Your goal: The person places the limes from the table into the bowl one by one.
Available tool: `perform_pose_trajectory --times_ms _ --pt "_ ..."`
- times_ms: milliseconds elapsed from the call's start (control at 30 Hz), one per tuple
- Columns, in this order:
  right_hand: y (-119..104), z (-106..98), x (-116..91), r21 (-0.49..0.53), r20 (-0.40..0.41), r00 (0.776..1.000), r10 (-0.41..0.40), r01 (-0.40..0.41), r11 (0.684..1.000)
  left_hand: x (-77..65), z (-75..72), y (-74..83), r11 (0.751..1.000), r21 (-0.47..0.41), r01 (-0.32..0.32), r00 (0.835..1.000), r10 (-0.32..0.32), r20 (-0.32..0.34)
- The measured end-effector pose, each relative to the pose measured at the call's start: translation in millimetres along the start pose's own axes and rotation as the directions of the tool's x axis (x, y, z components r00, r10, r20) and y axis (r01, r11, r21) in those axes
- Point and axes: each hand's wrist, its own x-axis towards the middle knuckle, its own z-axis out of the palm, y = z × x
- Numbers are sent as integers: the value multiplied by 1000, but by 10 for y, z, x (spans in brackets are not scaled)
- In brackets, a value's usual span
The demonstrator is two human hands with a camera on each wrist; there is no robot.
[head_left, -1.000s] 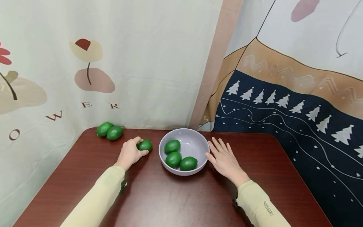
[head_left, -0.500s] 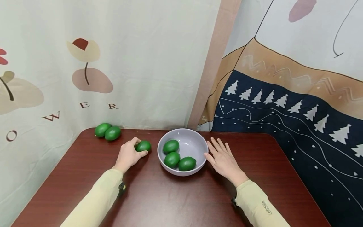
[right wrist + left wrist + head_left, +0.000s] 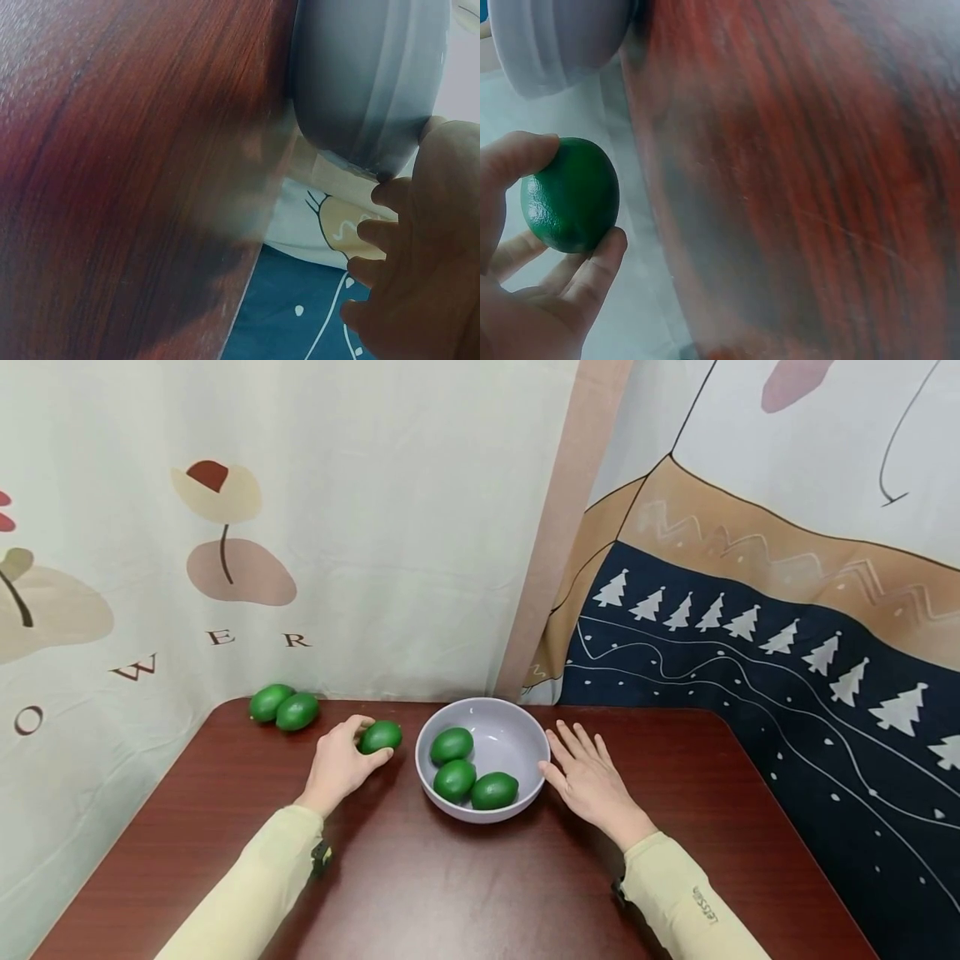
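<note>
My left hand (image 3: 339,766) pinches a green lime (image 3: 381,737) between thumb and fingertips, just left of a pale lilac bowl (image 3: 517,727). In the left wrist view the same lime (image 3: 571,196) shows whole, thumb on one side and fingers on the other. Three limes lie inside the bowl, among them a lime (image 3: 495,791) near its front wall. At the bowl's right side, my right hand (image 3: 595,785) is spread with straight fingers. The right wrist view shows its thumb and index fingertip right at the bowl's outer wall (image 3: 367,82).
Two more limes (image 3: 297,712) lie side by side at the table's back left corner. Behind the dark red-brown table (image 3: 420,893) hang a pale printed curtain (image 3: 405,527) and a navy cloth (image 3: 720,710) with white trees.
The left hand's grip on the lime stays, and the lime has risen slightly from where it sat on the table. The right hand stays at the bowl; the head view has shifted slightly.
</note>
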Motion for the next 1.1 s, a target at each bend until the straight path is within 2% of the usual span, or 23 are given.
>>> perform_pose_trajectory --times_ms 433,1100 --pt "-1 -9 5 -2 -3 1000 -4 4 1000 42 -22 207 997 -49 -54 997 51 -66" --pt "17 13 13 -10 -10 1000 -8 8 1000 82 -32 486 992 -95 -87 994 80 -77"
